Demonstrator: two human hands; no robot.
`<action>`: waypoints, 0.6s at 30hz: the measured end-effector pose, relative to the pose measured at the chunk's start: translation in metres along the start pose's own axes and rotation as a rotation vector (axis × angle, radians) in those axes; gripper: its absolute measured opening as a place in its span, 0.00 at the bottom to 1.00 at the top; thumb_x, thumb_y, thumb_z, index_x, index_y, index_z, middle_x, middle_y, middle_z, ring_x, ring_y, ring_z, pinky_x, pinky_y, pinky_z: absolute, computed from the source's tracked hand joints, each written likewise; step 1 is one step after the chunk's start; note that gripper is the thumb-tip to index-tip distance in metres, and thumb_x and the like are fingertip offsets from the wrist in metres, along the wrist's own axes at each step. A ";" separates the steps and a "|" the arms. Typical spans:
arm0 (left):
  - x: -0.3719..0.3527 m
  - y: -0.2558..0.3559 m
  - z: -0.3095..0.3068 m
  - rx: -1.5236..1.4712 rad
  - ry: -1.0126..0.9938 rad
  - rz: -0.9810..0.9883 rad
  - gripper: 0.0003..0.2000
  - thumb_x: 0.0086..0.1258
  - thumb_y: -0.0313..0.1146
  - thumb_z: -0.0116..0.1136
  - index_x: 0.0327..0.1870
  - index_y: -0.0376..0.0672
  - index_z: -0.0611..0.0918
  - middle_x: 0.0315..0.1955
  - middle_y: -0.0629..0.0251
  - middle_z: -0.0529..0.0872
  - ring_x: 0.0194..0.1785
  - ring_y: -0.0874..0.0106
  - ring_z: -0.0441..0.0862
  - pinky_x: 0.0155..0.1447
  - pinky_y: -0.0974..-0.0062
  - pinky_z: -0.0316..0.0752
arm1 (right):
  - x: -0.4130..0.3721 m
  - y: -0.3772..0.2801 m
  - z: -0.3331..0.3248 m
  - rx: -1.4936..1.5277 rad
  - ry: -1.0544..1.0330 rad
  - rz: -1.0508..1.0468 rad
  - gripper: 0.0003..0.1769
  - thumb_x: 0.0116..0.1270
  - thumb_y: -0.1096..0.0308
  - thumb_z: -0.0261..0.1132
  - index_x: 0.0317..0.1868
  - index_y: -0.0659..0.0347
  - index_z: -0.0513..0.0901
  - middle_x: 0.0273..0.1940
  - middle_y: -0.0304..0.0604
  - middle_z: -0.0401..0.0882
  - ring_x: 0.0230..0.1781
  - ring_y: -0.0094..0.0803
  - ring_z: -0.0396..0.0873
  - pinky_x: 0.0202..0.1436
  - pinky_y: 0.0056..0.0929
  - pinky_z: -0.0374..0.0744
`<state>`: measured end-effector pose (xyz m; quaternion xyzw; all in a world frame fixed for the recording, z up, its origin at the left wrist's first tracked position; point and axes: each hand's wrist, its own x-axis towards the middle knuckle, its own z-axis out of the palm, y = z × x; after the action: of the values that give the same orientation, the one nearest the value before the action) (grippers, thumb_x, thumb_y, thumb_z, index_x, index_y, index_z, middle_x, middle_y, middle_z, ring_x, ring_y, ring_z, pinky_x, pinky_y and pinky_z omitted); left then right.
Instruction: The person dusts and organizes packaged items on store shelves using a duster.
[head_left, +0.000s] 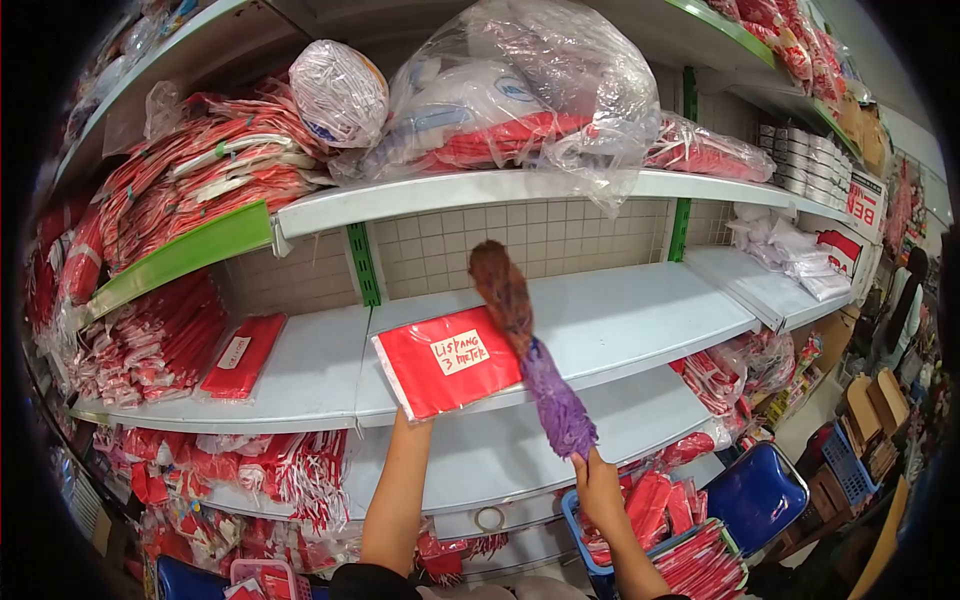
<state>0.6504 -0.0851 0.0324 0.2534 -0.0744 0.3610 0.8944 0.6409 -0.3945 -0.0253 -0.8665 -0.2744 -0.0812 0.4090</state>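
My left hand [410, 418] is under a flat red packet [405, 368] in clear plastic, tilted toward me, with a handwritten label reading "LISPANG 3 METER". The packet hides most of the fingers. My right hand [598, 488] is closed round the lower end of a feather duster [562, 405], purple near the hand and brown toward the tip. The duster slants up and left over the middle shelf [610, 310], its middle passing by the packet's right edge.
Another labelled red packet [243, 355] lies on the shelf at left beside stacked red-and-white packets [165, 340]. Above, a large clear plastic bag [530, 95] overhangs the upper shelf edge. A blue basket [575, 525] of red packets and a blue chair [757, 497] stand low at right.
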 end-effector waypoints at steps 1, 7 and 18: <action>0.000 0.001 0.001 0.004 -0.002 -0.004 0.19 0.69 0.32 0.52 0.60 0.37 0.72 0.53 0.56 0.78 0.57 0.65 0.76 0.61 0.66 0.71 | -0.001 0.000 0.000 -0.010 0.007 0.001 0.16 0.70 0.62 0.54 0.36 0.70 0.74 0.19 0.63 0.73 0.24 0.61 0.75 0.26 0.53 0.70; -0.004 0.003 0.008 0.022 -0.016 -0.041 0.19 0.69 0.32 0.52 0.60 0.37 0.72 0.53 0.56 0.78 0.57 0.65 0.76 0.61 0.67 0.71 | 0.004 -0.001 -0.013 0.169 -0.178 -0.064 0.18 0.70 0.58 0.55 0.37 0.70 0.73 0.20 0.64 0.74 0.26 0.61 0.75 0.28 0.49 0.71; -0.048 -0.015 0.041 0.097 -0.091 -0.308 0.19 0.69 0.32 0.52 0.60 0.37 0.72 0.53 0.56 0.78 0.57 0.65 0.76 0.61 0.67 0.71 | 0.019 0.022 -0.021 0.349 -0.136 -0.083 0.16 0.70 0.61 0.55 0.38 0.68 0.76 0.15 0.47 0.69 0.15 0.32 0.68 0.23 0.33 0.68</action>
<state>0.6279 -0.1441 0.0465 0.3206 -0.0575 0.2111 0.9216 0.6708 -0.4135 -0.0193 -0.7740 -0.3466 0.0096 0.5297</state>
